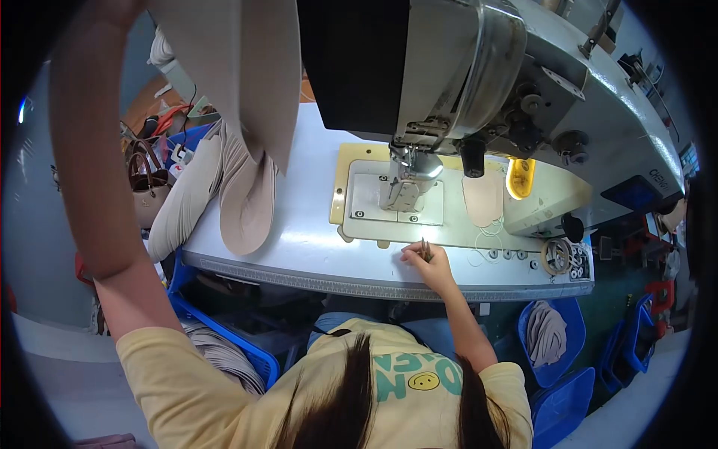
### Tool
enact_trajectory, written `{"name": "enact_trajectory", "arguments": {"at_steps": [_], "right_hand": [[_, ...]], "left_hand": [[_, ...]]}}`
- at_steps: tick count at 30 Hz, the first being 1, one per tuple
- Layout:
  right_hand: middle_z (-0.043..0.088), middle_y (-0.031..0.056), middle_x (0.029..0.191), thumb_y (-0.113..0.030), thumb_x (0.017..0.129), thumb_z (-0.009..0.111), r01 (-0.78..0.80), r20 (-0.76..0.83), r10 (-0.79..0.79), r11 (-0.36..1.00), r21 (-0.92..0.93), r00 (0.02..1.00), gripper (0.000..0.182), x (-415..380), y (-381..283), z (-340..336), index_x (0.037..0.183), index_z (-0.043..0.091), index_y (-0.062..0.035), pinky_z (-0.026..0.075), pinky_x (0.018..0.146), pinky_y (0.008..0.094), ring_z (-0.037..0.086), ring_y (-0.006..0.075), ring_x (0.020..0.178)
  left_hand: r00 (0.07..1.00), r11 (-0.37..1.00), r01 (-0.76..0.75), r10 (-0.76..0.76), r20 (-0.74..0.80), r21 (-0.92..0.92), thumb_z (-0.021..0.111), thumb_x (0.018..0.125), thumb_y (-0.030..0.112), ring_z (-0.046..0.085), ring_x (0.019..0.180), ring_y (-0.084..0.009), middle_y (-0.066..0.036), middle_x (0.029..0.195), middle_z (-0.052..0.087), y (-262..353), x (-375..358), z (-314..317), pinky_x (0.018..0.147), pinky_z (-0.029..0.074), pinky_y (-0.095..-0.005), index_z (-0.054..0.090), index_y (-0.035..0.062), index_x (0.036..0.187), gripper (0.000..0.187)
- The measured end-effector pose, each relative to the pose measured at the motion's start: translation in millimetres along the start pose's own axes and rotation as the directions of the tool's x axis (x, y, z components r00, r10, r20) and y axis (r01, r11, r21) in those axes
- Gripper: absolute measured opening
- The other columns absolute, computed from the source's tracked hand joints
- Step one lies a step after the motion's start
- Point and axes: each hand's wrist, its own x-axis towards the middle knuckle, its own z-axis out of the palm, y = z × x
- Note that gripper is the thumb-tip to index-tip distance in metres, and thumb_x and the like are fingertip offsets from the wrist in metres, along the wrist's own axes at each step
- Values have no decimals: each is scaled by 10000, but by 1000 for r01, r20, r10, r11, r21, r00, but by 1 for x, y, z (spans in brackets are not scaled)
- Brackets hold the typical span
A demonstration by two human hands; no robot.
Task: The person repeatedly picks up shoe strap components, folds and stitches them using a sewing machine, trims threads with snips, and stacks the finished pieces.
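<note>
R hand w/ 1 tool

A: What's over on the left?
B: A pale handbag, its brown handles upright, with mixed clutter behind it.
A: And nearer, on that side?
B: A blue crate, low beside the table.
A: The right?
B: Two blue tubs, one nearer than the other. Farther right, more blue containers and something red, on a green floor.
</note>
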Motion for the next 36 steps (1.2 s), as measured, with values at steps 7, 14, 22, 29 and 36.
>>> {"name": "enact_trajectory", "arguments": {"at_steps": [7, 14, 22, 29, 36], "right_hand": [[633, 44, 727, -62, 824, 563, 25, -21, -26, 999, -26, 999, 96, -5, 0, 0, 856, 610, 15, 406, 565, 200, 531, 51, 632], [632, 45, 723, -62, 824, 566, 38, -21, -39, 999, -18, 999, 92, -3, 2, 1, 853, 609, 14, 404, 563, 200, 526, 50, 625], [634, 55, 722, -66, 819, 571, 41, -55, -43, 998, -38, 998, 102, -2, 3, 3, 857, 608, 21, 413, 573, 204, 543, 65, 636], [629, 53, 708, -74, 815, 579, 7, -61, -11, 998, -65, 998, 110, 0, 3, 6, 871, 610, 16, 395, 548, 199, 515, 53, 605], [597, 6, 895, -49, 773, 594, 88, 108, -91, 996, 29, 990, 306, 2, -28, 54, 1074, 542, -32, 311, 479, 183, 325, 23, 505]], "left_hand": [[951, 997, -30, 52, -306, 77, 523, 851, 223, 556, 854, -187, -100, 912, 571, -101, -76, -93, 799, 424, -347, 541, 24, 917, 210], [784, 163, 342, -593, -185, 925, 727, 661, 265, 539, 929, -265, -166, 1018, 548, -246, -285, -148, 813, 428, -343, 482, 22, 1165, 610], [611, 445, 730, -765, -204, 518, 737, 689, 201, 549, 804, -147, -77, 937, 535, -240, -304, -182, 702, 455, -258, 476, -5, 1175, 589], [801, 342, 435, -570, -184, 833, 544, 720, 28, 593, 764, -279, -213, 834, 586, -233, -296, -194, 659, 462, -315, 539, -10, 1028, 311], [852, 320, 399, -475, -218, 859, 476, 715, 5, 543, 678, -406, -242, 708, 560, -131, -268, -86, 603, 438, -398, 529, 7, 963, 254]]}}
